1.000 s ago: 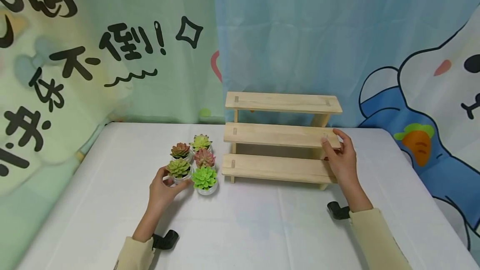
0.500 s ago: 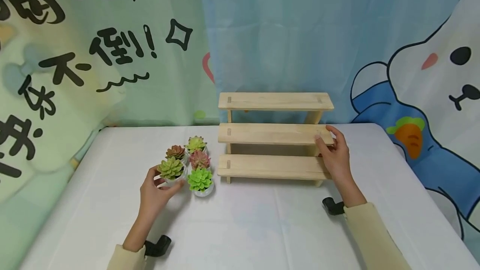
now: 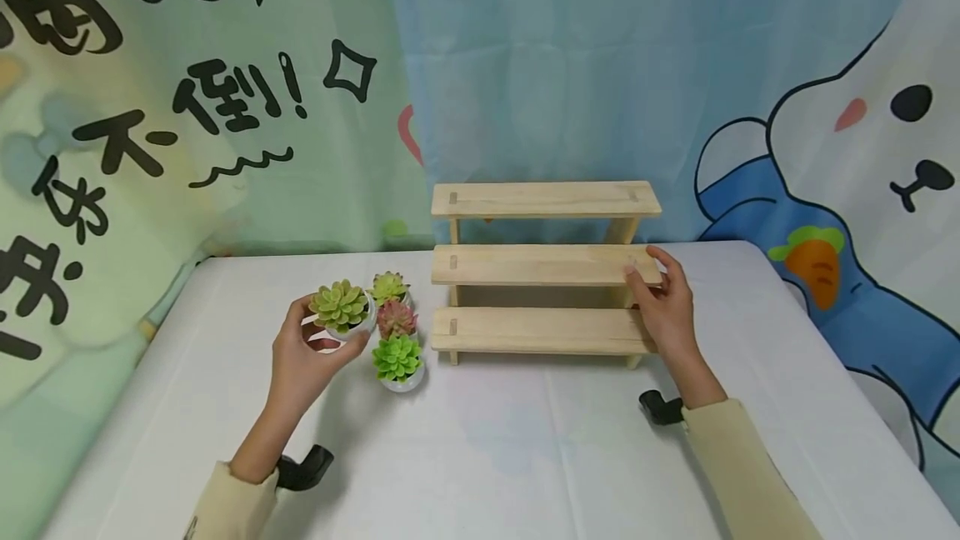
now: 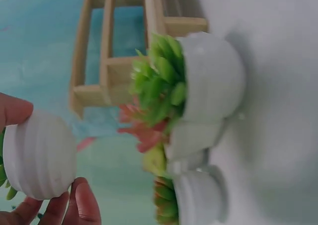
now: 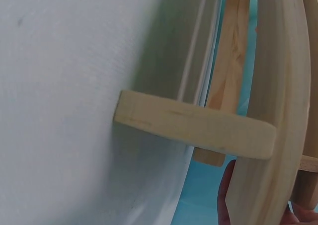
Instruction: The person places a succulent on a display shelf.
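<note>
My left hand [image 3: 321, 337] holds a pale green succulent in a white ribbed pot [image 3: 341, 307], lifted just above the white table [image 3: 510, 448]. The left wrist view shows that pot [image 4: 39, 155] between thumb and fingertips [image 4: 82, 205]. Three other potted succulents stand beside it: yellow-green [image 3: 388, 286], pink [image 3: 396, 317] and bright green [image 3: 397, 358]. My right hand [image 3: 651, 275] grips the right end of the middle shelf of a three-step wooden stand [image 3: 540, 265]. A fingertip [image 5: 227, 185] shows behind the shelf board [image 5: 198, 128] in the right wrist view.
A cartoon-printed curtain [image 3: 225, 90] hangs close behind the table and the stand. Black wrist mounts [image 3: 300, 469] sit by both cream sleeves. The bright green succulent's pot [image 4: 213, 76] stands nearest the front. Bare tablecloth lies in front of the stand.
My left hand has raised the pale green succulent off the table, and it now hides the reddish one behind it. My right hand has kept its hold on the middle shelf.
</note>
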### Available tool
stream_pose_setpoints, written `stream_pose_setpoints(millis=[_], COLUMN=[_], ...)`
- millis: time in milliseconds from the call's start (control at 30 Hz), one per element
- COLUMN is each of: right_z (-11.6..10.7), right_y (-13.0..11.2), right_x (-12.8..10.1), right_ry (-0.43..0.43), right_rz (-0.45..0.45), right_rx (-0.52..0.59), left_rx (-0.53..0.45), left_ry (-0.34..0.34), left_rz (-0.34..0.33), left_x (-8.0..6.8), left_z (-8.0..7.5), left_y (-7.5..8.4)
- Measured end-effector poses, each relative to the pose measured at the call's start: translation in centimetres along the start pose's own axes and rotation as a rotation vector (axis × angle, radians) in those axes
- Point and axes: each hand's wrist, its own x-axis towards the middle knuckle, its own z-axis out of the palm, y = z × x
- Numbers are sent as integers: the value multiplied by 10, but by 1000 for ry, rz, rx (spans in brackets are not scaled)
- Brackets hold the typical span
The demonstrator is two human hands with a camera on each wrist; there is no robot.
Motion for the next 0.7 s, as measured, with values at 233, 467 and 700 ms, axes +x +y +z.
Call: stream_pose_setpoints(millis=[233,467,700], right_z=[-1,-3,-2], right_y=[2,2,1], right_x=[0,0,-2], right_ry=[13,11,-8], right_rz=[0,-8,11], right_rx=[2,0,14], left_rx=[5,7,17], left_ry=[9,-47,-114], left_rz=[127,143,147], left_x=[8,19,32], left_z=[9,19,25], left_y=[18,37,55])
